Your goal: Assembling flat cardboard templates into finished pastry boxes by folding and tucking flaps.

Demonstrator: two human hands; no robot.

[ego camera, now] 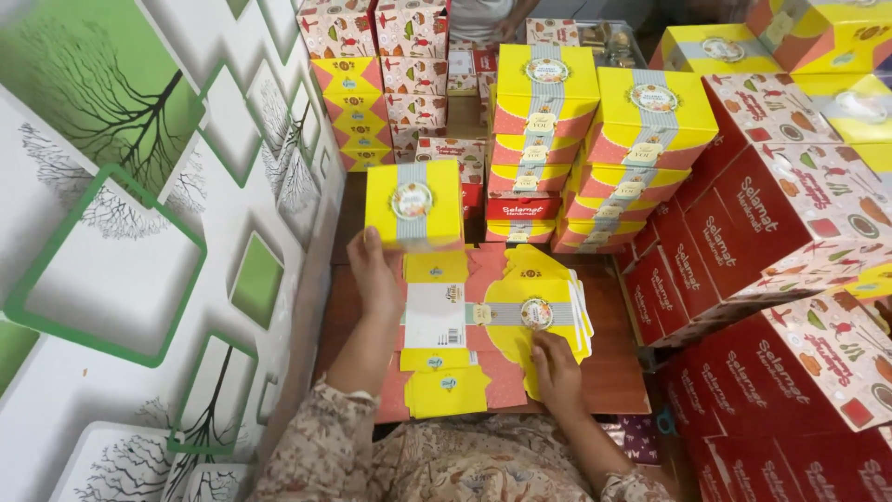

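Observation:
My left hand [372, 274] holds the lower left corner of a folded yellow box [414, 203] with a grey band and a round seal, lifted above the work surface. My right hand [556, 367] rests fingers-down on a pile of flat, unfolded yellow and pink box blanks [483, 321] lying on the brown table [615, 372] in front of me. The hand touches the blanks' lower right part, near a round seal print.
Two stacks of finished yellow boxes [595, 149] stand behind the blanks. Red and white patterned cartons [790, 279] pile up on the right. More patterned boxes [390, 74] stack at the back left. A patterned wall [139, 251] closes the left side. Another person's torso [478, 17] shows at the top.

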